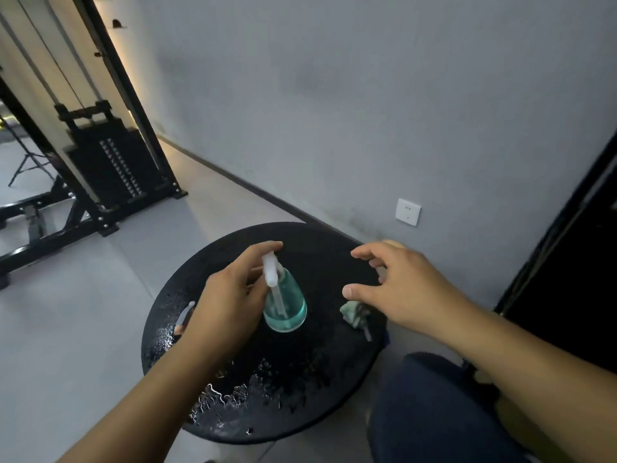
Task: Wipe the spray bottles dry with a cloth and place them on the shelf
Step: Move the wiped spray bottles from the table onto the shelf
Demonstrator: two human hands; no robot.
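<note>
Blue-green water fills the spray bottle (pixel 285 305), which stands up in the middle of the round black table (pixel 320 242). My left hand (pixel 230 295) is around the white spray top. My fingers curl around the neck, and one finger reaches over the top of the nozzle. So my left hand has hold of the bottle.

My right hand (pixel 397 285) is over the right side of the table. The fingers are spread and a little bent, and it holds nothing. Just under it, near my thumb, lies a small green cloth (pixel 355 315), all bunched up. I cannot tell if my hand touches the cloth.

Water drops (pixel 230 396) shine on the near side and the left side of the table. Something pale pokes out by my left wrist, but I cannot tell what it is.

My knee (pixel 434 409) in dark blue trousers is near the table, on the right. A white wall socket (pixel 407 212) sits low on the grey wall, far behind the table. A black gym machine (pixel 110 162) stands far off on the left, on the grey floor.
</note>
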